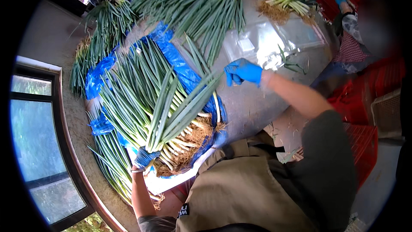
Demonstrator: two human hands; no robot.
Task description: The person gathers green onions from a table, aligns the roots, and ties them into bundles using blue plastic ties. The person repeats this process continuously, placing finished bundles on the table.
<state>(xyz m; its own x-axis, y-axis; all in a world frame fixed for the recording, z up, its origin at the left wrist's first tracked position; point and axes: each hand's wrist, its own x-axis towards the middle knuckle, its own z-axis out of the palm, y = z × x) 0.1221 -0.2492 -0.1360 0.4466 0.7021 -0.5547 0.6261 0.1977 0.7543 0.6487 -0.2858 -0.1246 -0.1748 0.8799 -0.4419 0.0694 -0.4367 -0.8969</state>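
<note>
My left hand [146,157], in a blue glove, is closed around the lower stems of a small bunch of green onions [169,114]. Their leaves fan up and to the right, over a large pile of green onions [133,81] with brown roots [195,139] facing me. That pile rests on a blue plastic bag [169,51]. My right hand [244,71], also blue-gloved, is above the metal table [244,107], just right of the held leaf tips. Its fingers are curled in; whether anything small is between them is hidden.
More green onions [184,4] lie across the far side, and others at the left edge [107,157]. Clear plastic sheets [262,43] cover the table at right, with loose leaf scraps [292,63]. Red crates [360,146] stand at right. Other people [347,30] work at the far side.
</note>
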